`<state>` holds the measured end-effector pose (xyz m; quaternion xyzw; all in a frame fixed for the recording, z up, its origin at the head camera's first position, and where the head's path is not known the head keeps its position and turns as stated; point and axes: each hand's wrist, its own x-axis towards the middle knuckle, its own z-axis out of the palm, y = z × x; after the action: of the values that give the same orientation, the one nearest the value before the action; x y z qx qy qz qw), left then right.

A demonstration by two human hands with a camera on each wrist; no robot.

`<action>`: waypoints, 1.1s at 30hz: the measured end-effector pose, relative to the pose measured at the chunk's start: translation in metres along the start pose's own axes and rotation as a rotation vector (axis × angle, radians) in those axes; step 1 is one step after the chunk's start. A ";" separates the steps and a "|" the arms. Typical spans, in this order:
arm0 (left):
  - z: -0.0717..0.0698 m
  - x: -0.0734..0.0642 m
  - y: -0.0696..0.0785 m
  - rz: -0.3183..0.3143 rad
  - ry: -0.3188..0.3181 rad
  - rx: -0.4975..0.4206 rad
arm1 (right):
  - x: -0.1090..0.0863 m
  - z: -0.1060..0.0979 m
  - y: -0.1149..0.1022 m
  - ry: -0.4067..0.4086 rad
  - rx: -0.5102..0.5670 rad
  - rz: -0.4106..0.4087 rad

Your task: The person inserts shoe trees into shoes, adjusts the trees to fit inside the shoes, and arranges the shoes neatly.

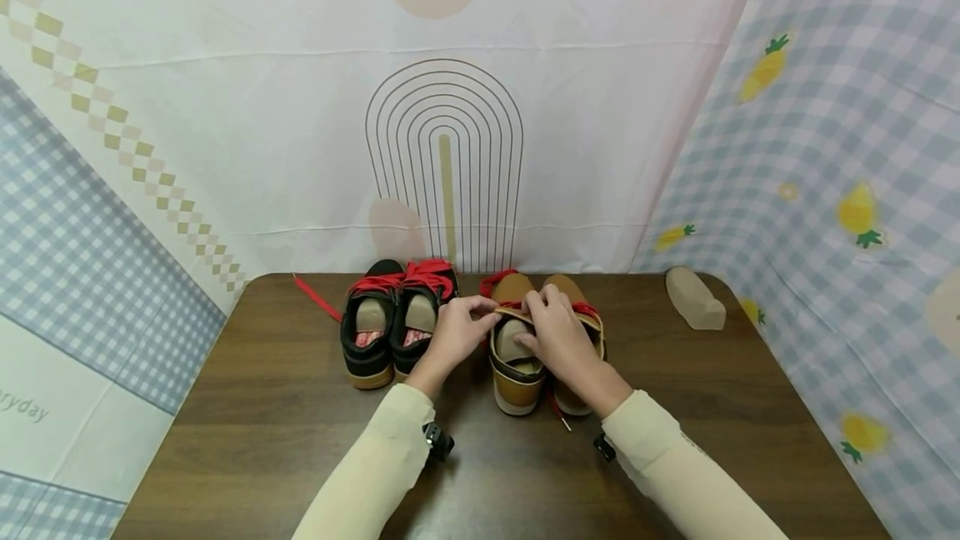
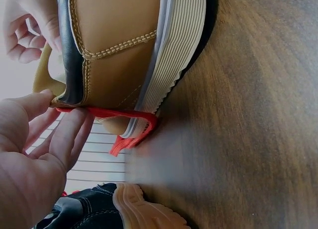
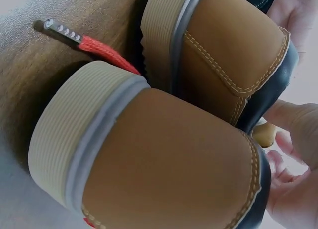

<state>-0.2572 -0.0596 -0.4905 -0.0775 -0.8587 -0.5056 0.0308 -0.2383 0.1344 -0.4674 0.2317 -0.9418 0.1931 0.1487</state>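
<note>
Two tan shoes with dark collars and red laces stand side by side, heels toward me. On the left tan shoe (image 1: 517, 394), my left hand (image 1: 459, 330) pinches the front edge of the opening by the red lace (image 2: 107, 113), thumb against fingers. My right hand (image 1: 558, 338) reaches over the same opening, its bent fingers and thumb holding the tongue (image 3: 265, 134); the fingertips are partly hidden. A beige insert (image 1: 513, 342) shows inside this shoe. The right tan shoe (image 3: 169, 164) is partly covered by my right hand and wrist in the head view.
Left of the tan pair stand two black shoes (image 1: 367, 363) with red laces and gum soles. One lace end (image 1: 317, 298) trails left on the brown table (image 1: 270, 440). A loose beige shoe insert (image 1: 693, 298) lies at the back right. A patterned cloth (image 1: 585, 148) hangs behind.
</note>
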 end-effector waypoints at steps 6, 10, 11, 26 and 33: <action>-0.002 0.000 0.000 -0.011 -0.010 -0.026 | 0.003 -0.005 0.005 -0.056 0.083 0.038; -0.002 0.000 0.000 -0.020 -0.006 -0.036 | 0.011 -0.015 0.006 -0.122 0.091 0.054; -0.002 0.000 0.000 -0.022 -0.006 -0.036 | 0.013 -0.016 0.006 -0.140 0.078 0.053; -0.001 0.000 0.002 -0.033 -0.008 -0.027 | 0.030 -0.016 -0.009 -0.258 -0.142 0.057; -0.001 -0.001 0.002 -0.026 -0.013 -0.030 | 0.023 -0.004 -0.011 -0.184 -0.241 0.021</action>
<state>-0.2559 -0.0595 -0.4880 -0.0704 -0.8522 -0.5182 0.0175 -0.2514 0.1187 -0.4522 0.2190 -0.9701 0.0582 0.0866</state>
